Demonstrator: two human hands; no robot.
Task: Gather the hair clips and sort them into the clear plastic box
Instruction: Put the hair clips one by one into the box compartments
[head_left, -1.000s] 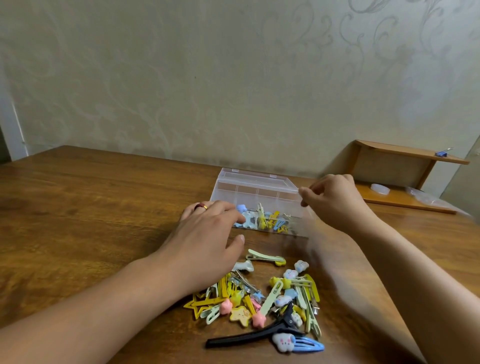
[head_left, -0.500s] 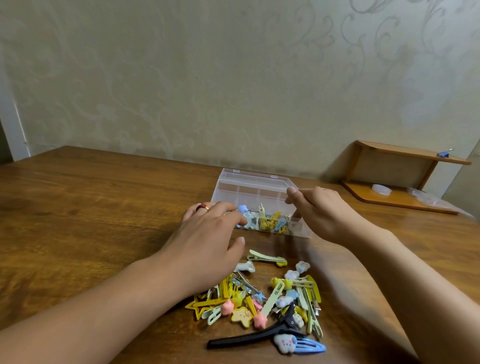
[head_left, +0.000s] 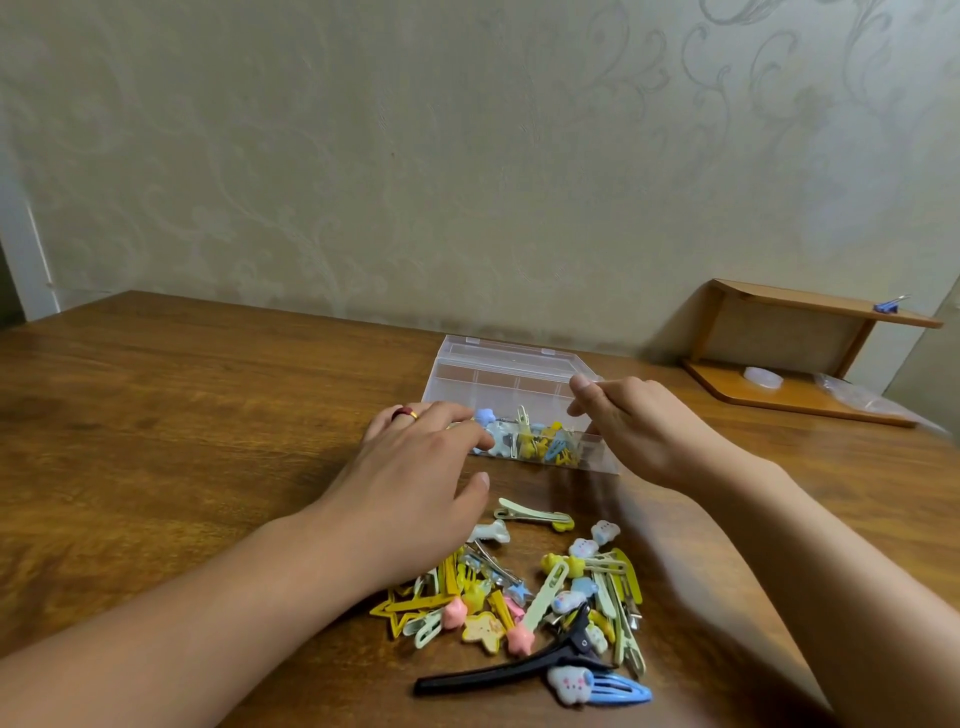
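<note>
The left hand (head_left: 415, 483) covers the clear plastic box's (head_left: 509, 374) near-left corner and part of the hair clip pile (head_left: 524, 597). The right hand's (head_left: 639, 431) grip is unreadable; both forearms run off the lower edge.

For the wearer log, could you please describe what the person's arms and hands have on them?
Both forearms are bare, with no sleeves in view. The left hand wears one ring, gold with a dark red part. The right hand shows no jewellery.
</note>
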